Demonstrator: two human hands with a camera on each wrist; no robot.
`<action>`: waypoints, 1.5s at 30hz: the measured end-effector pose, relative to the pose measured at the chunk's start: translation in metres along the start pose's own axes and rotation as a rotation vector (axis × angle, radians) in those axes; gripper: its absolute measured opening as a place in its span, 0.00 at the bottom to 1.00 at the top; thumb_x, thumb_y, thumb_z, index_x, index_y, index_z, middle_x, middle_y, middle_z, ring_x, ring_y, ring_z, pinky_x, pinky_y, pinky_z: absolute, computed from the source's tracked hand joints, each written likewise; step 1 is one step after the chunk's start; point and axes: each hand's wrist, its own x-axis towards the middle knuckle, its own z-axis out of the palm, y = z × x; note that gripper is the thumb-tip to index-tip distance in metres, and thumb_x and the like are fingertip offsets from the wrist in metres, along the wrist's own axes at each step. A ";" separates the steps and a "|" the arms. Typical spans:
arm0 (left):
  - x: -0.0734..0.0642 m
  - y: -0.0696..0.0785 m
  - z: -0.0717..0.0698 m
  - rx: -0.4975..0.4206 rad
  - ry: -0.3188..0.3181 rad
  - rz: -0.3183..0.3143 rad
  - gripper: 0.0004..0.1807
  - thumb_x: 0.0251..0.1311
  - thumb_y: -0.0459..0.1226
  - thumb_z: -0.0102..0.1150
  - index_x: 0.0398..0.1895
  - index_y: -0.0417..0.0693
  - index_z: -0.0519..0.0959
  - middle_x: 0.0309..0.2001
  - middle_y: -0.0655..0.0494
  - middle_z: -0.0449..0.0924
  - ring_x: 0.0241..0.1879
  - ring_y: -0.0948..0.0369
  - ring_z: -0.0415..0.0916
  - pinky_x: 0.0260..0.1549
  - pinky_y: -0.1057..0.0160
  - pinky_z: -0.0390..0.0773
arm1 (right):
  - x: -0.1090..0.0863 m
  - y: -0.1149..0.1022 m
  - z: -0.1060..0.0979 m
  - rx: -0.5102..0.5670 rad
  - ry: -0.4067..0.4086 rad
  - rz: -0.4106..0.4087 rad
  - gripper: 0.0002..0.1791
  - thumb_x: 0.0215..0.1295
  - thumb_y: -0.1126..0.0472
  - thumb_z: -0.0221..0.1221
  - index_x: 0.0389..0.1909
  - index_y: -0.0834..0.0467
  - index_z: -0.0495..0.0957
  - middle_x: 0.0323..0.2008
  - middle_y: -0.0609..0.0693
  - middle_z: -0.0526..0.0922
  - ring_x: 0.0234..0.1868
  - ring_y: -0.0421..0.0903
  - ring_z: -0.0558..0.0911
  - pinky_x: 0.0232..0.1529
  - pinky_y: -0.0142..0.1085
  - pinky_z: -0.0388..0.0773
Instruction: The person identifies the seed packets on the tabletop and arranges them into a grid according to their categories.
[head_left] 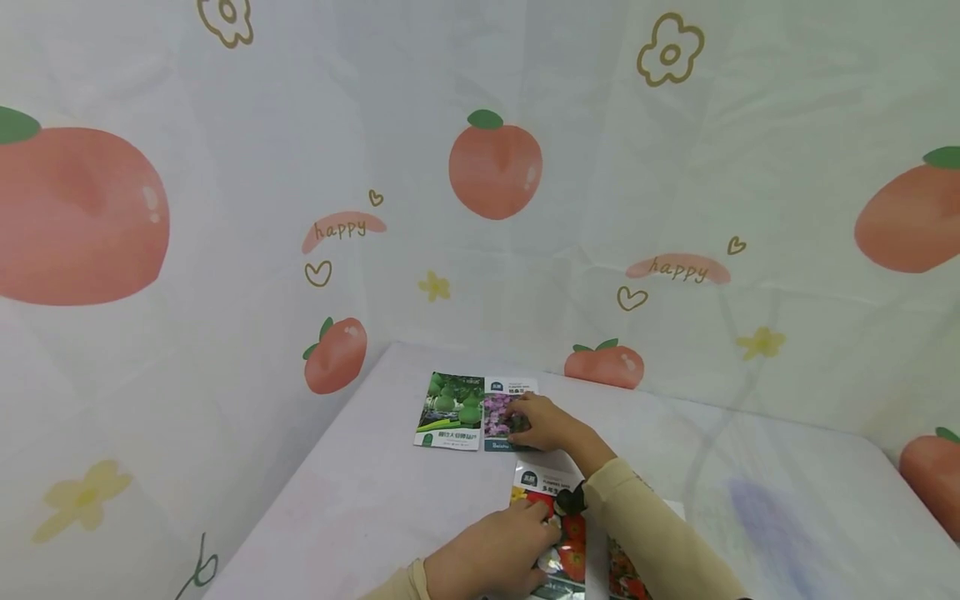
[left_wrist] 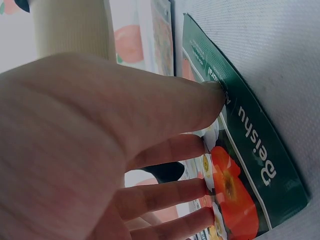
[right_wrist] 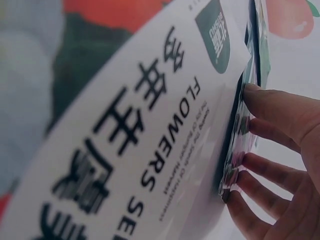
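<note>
Two seed packets lie side by side on the far part of the white-covered table: a green one with round green fruit [head_left: 453, 408] and a purple-pink flower packet [head_left: 495, 410]. My right hand [head_left: 551, 423] rests over the right side of the flower packet, fingertips and thumb spread on its face. Nearer me lies a seed packet with red-orange flowers [head_left: 573, 552], its white top toward the back. On that packet my left hand [head_left: 501, 543] is laid, thumb by the dark green "Beishu" band [left_wrist: 255, 145] and fingers stretched across the printed flowers.
Another packet with red flowers [head_left: 626, 575] lies to the right, partly hidden under the right sleeve [head_left: 648, 525]. A white cloth [head_left: 495, 275] printed with peaches and "happy" hangs behind and on the left of the table [head_left: 352, 492].
</note>
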 end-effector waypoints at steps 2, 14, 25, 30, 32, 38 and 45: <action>0.000 0.000 0.000 0.001 0.001 0.004 0.18 0.67 0.51 0.71 0.57 0.62 0.84 0.56 0.65 0.80 0.54 0.68 0.76 0.52 0.65 0.83 | 0.000 0.000 0.000 0.003 0.004 -0.007 0.21 0.68 0.54 0.72 0.60 0.51 0.83 0.65 0.58 0.79 0.68 0.59 0.77 0.71 0.59 0.73; -0.001 0.002 0.000 0.028 0.013 0.003 0.19 0.67 0.52 0.70 0.59 0.63 0.83 0.57 0.66 0.80 0.54 0.67 0.75 0.53 0.65 0.82 | -0.004 0.003 -0.002 -0.018 0.011 0.000 0.21 0.68 0.54 0.72 0.60 0.52 0.83 0.64 0.58 0.79 0.65 0.58 0.78 0.70 0.59 0.75; -0.003 0.002 -0.003 0.029 0.005 0.009 0.21 0.67 0.52 0.70 0.61 0.60 0.83 0.58 0.64 0.80 0.56 0.67 0.75 0.55 0.65 0.82 | -0.010 0.007 -0.002 -0.043 0.025 0.012 0.21 0.68 0.53 0.71 0.60 0.53 0.82 0.63 0.59 0.80 0.63 0.57 0.79 0.69 0.59 0.75; -0.001 0.001 -0.001 0.015 -0.011 -0.001 0.21 0.68 0.53 0.69 0.62 0.62 0.83 0.59 0.65 0.79 0.56 0.67 0.75 0.56 0.64 0.82 | -0.013 0.010 -0.005 -0.040 0.025 0.032 0.21 0.68 0.53 0.71 0.60 0.53 0.82 0.63 0.59 0.79 0.63 0.57 0.79 0.70 0.59 0.75; 0.000 0.001 -0.001 0.008 -0.014 -0.005 0.22 0.68 0.53 0.70 0.62 0.62 0.83 0.59 0.65 0.79 0.56 0.67 0.75 0.57 0.63 0.82 | -0.014 0.012 -0.006 -0.042 0.024 0.043 0.22 0.68 0.53 0.71 0.60 0.52 0.82 0.64 0.59 0.79 0.64 0.57 0.78 0.70 0.60 0.75; 0.001 -0.001 0.000 0.004 -0.007 -0.013 0.24 0.66 0.52 0.71 0.64 0.61 0.82 0.60 0.64 0.79 0.56 0.66 0.75 0.58 0.62 0.83 | -0.017 0.016 -0.006 -0.048 0.033 0.054 0.21 0.68 0.53 0.72 0.60 0.52 0.82 0.64 0.59 0.79 0.65 0.58 0.78 0.70 0.60 0.74; -0.002 0.000 0.000 0.006 0.009 0.001 0.24 0.66 0.52 0.72 0.63 0.61 0.82 0.60 0.64 0.79 0.56 0.66 0.75 0.58 0.63 0.82 | -0.022 0.020 -0.007 -0.041 0.036 0.070 0.21 0.68 0.53 0.72 0.59 0.51 0.83 0.63 0.58 0.79 0.63 0.57 0.78 0.70 0.61 0.74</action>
